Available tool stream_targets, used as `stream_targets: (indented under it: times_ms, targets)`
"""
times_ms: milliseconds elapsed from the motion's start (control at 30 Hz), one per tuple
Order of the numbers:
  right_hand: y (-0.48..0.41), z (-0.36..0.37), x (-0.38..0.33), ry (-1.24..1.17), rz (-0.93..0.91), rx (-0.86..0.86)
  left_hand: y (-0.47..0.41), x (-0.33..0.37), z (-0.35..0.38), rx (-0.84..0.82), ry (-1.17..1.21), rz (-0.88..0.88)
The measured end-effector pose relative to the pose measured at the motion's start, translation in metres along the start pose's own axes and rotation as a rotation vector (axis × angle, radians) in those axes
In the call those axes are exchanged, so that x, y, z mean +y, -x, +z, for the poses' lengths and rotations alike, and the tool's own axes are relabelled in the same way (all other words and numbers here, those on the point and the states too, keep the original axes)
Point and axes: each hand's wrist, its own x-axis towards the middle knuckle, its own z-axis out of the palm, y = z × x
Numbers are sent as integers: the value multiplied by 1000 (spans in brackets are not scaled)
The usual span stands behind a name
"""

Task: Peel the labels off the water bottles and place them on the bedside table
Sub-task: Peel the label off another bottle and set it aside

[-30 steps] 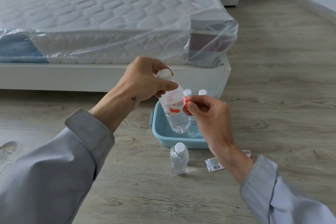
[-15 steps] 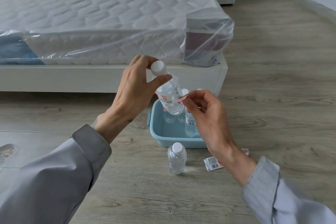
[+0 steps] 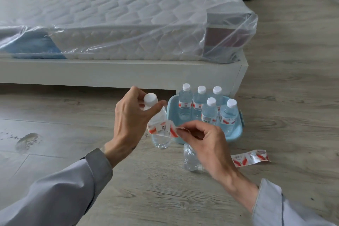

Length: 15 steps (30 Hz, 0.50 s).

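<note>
The left hand (image 3: 130, 124) grips a water bottle (image 3: 159, 130) by its neck; the right hand (image 3: 205, 141) pinches its half-peeled label (image 3: 169, 128), near the blue basin (image 3: 236, 132).

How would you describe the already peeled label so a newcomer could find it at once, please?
Start at the bed's near corner, then drop to the light blue tub of bottles. The peeled label lies flat on the floor right of the tub, nearer the camera. Alone among labels, it wraps no bottle.
</note>
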Motion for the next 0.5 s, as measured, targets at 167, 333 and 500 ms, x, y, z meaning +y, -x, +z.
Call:
stream_targets:
  times_ms: [167,333,500]
  targets:
    - [20,35,40,105,159,-2,41,-56,0,-43,-64,-87]
    - [25,66,73,284,180,115,69,-92,21,-67,-67,-213]
    - [35,84,101,307,200,231,88,-105,48,-40,-52,-275]
